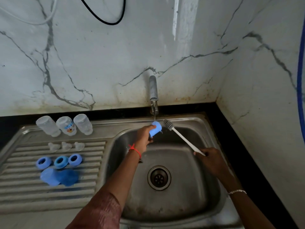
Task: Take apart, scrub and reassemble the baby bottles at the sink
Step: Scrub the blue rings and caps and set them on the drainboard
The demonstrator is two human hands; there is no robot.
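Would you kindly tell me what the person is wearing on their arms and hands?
Neither hand is gloved. Behind the left hand, a red thread circles the wrist, and a reddish-brown patterned sleeve covers the arm farther up. Behind the right hand, a thin silver bracelet sits on the wrist; no sleeve shows there.

Blue cap [156, 128]; white brush [181, 137]; blue rings [60, 161].
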